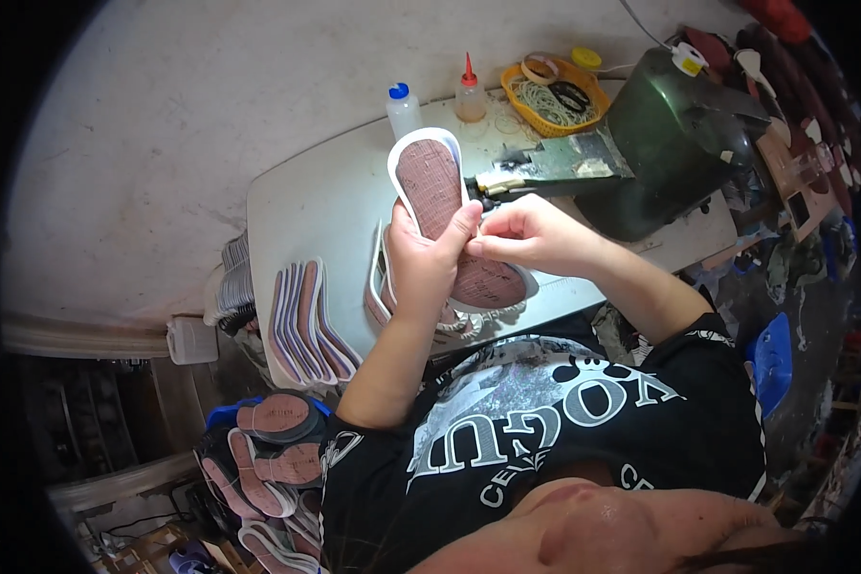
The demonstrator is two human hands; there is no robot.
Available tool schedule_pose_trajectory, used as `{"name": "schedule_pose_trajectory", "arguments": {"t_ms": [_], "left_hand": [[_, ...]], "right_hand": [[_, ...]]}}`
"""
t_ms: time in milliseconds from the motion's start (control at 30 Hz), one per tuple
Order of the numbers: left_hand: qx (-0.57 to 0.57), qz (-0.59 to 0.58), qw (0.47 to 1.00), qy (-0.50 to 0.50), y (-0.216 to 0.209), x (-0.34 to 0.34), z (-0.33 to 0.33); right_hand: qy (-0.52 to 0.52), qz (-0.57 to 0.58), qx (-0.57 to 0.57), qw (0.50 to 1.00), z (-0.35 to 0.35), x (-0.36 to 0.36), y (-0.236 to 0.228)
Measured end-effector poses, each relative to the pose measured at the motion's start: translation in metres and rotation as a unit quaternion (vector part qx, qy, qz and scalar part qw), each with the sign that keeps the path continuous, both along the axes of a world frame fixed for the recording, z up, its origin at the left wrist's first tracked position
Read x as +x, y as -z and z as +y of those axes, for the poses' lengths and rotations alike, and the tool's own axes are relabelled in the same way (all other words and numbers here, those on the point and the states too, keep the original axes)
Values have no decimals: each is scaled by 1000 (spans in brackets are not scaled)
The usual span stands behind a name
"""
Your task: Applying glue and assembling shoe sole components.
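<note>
My left hand (429, 256) grips a shoe insole (430, 182) around its narrow middle, the thumb lying across its brown, textured face. The insole has a pale rim and is raised at a tilt above the table. At its right edge, close to my left thumb, the fingers of my right hand (531, 234) are pinched together. Whatever they pinch, if anything, is too small to make out. More insoles (379, 287) lie on the table behind and below my left hand, partly hidden by it.
A row of stacked insoles (308, 320) lies on the white table (292, 215). Beyond my hands is a green sewing machine (655, 143). Two squeeze bottles (470, 100) and a yellow basket (555, 120) of cord stand at the back. More soles (275, 416) pile up lower left.
</note>
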State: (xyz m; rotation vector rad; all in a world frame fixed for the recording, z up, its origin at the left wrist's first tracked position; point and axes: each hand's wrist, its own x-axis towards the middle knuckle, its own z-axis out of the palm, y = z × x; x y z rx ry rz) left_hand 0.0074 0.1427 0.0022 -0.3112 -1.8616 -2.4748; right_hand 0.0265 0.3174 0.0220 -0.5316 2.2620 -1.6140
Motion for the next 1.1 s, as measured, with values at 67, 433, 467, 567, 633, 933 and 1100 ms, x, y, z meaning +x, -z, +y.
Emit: {"name": "schedule_pose_trajectory", "arguments": {"t_ms": [67,433,467,567,633,933,1100], "left_hand": [[73,-37,997,6,1,-20,-2],[-293,74,953,9,58,-95,21],[-286,73,955,-5,60,-93,27],[-211,10,977,15,57,-92,31],[-236,3,972,12,52,-93,34],[-322,-31,946,12,46,-104,34],[-260,-107,956,87,44,-112,32]], "right_hand": [[-3,-107,-82,991,-1,1,10],[141,-178,-283,932,7,36,60],[153,-187,-286,927,10,38,59],[164,-202,-305,916,12,37,56],[163,-198,-332,908,13,37,55],[122,-297,-339,884,12,50,54],[163,-298,-368,866,0,54,48]]}}
